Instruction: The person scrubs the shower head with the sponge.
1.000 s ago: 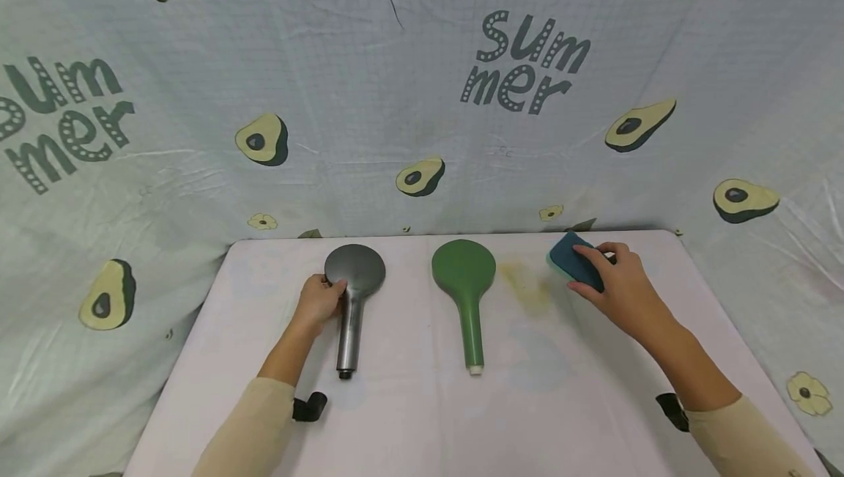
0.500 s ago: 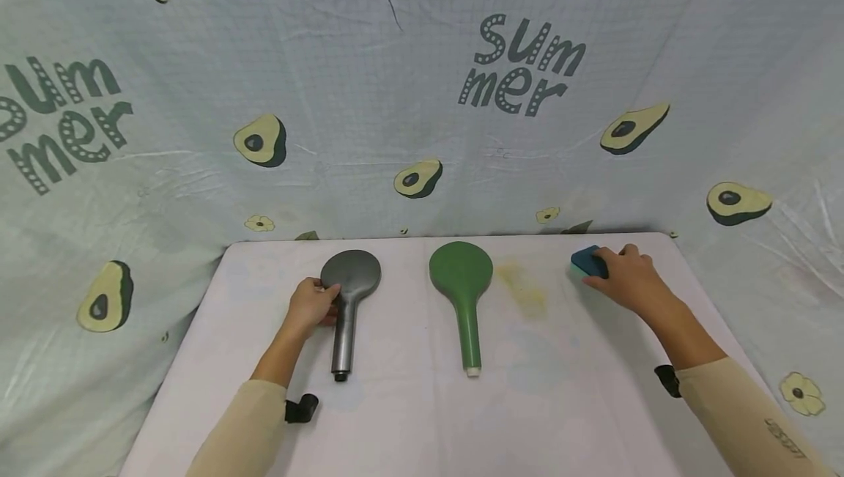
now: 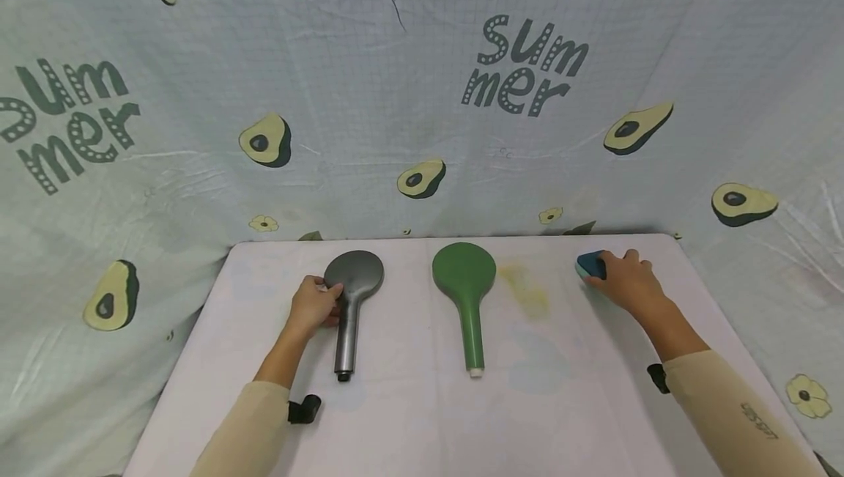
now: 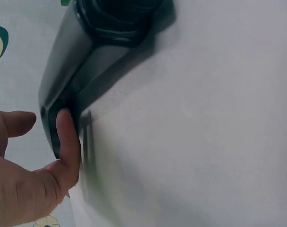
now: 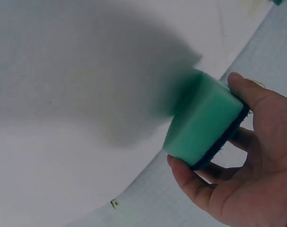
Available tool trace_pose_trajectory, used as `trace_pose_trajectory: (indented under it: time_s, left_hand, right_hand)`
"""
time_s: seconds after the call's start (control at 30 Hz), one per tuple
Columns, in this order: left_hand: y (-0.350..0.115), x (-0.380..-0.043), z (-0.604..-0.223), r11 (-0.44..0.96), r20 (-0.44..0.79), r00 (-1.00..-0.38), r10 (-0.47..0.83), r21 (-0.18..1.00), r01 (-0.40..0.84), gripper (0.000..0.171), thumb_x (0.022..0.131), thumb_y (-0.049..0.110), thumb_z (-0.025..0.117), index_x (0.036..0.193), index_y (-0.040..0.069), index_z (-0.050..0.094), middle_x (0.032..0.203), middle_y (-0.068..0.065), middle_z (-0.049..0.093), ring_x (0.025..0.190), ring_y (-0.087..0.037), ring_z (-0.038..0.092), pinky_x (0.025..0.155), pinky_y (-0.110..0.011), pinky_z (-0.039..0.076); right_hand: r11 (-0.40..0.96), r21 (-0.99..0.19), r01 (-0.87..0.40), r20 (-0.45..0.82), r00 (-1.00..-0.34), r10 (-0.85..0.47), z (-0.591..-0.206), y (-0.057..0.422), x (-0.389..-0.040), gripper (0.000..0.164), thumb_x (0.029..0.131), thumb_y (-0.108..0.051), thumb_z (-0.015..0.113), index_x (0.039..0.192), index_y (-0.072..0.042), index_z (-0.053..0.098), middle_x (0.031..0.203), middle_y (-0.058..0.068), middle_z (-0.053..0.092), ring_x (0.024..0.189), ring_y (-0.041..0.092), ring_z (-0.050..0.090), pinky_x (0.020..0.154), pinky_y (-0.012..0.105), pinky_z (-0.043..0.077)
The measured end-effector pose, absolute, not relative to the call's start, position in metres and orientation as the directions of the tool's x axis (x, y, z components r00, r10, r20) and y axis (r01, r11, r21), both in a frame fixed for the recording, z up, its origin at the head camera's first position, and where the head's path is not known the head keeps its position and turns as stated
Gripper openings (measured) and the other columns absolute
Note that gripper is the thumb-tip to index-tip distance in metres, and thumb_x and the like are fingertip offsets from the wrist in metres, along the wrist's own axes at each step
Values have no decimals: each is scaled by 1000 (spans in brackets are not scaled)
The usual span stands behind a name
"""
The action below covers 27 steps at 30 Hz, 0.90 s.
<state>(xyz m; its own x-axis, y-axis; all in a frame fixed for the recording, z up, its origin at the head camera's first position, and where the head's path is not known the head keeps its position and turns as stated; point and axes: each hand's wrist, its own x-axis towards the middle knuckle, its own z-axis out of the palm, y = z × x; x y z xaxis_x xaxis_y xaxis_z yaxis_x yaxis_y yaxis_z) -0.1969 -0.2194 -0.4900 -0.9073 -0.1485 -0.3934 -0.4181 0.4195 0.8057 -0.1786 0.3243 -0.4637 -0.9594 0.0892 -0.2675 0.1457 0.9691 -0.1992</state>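
My left hand (image 3: 315,306) pinches a dark grey shower head (image 3: 354,272) near its neck, thumb on top. In the left wrist view one finger (image 4: 67,142) lies against the far end of the shower head (image 4: 70,61). To its right lies a green shower head (image 3: 464,268), handle toward me, with neither hand on it. At the far right my right hand (image 3: 629,283) grips a sponge (image 3: 591,264). The right wrist view shows the sponge's thick green foam (image 5: 209,118) and dark scouring side between thumb and fingers. Its shadow falls on the cloth beside it.
A pale pink cloth (image 3: 409,426) covers the table. A yellowish stain (image 3: 525,290) marks it between the green shower head and the sponge. Behind the table's back edge hangs a fabric backdrop (image 3: 343,111) printed with avocados.
My right hand has shifted right and slightly toward me with the sponge, which has tipped in the fingers. The left hand and both shower heads stay nearly in place.
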Motion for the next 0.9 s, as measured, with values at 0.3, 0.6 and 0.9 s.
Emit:
trace_pose_trajectory:
  time_s: [0.3, 0.6, 0.9]
  left_hand:
    - [-225, -196, -476, 422, -240, -942, -234, 848, -321, 51, 106, 23, 54, 146, -6, 40, 123, -27, 58, 81, -21, 68, 58, -20, 55]
    - [-216, -192, -467, 289, -133, -962, -240, 936, -202, 40, 107, 14, 52, 143, -4, 46, 131, -21, 59, 104, -29, 70, 74, -17, 57]
    - [-208, -185, -453, 415, -29, -991, -131, 906, -82, 43, 107, 19, 55, 145, -1, 48, 150, -20, 53, 133, -40, 57, 103, -42, 54]
  right_hand:
    - [958, -246, 145, -257, -963, 80, -472, 327, -166, 74, 100, -38, 64, 147, 13, 38, 130, 51, 33, 117, 69, 42, 92, 74, 48]
    - [945, -291, 152, -195, -976, 96, -487, 327, -157, 75, 101, -34, 63, 149, 13, 33, 133, 51, 31, 116, 68, 43, 92, 74, 46]
    - [960, -267, 86, -91, -994, 63, -478, 326, -152, 69, 102, -37, 63, 147, 9, 38, 136, 48, 34, 115, 68, 45, 86, 75, 47]
